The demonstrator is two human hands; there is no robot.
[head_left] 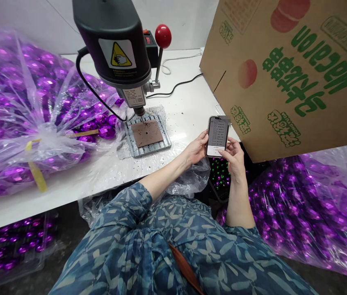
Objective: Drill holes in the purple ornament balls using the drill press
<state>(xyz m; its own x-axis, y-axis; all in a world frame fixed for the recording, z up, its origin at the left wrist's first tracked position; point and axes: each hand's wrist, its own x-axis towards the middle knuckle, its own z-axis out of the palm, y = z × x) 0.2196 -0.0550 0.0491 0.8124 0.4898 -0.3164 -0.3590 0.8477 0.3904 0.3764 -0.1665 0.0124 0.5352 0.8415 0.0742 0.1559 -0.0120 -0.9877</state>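
A smartphone [218, 135] with a lit screen of text is held upright near the table's front edge. My left hand [198, 148] is closed on its left side. My right hand [234, 157] is at its right side, the thumb touching the lower part of the screen and the other fingers curled behind the edge. To the left of the phone stands a small bench drill press [115, 53] with a red-knobbed lever [163, 36]. Under its chuck, a brown board [153, 137] with a small hole lies on the grey slotted base [136, 153], dark shavings scattered around.
A large clear bag [35, 94] of shiny purple balls fills the table's left side. A tilted cardboard box [253, 106] stands on the right. More bagged purple balls [299, 205] lie below it, and others [16, 241] sit under the table. Black cable [176, 86] crosses the white tabletop.
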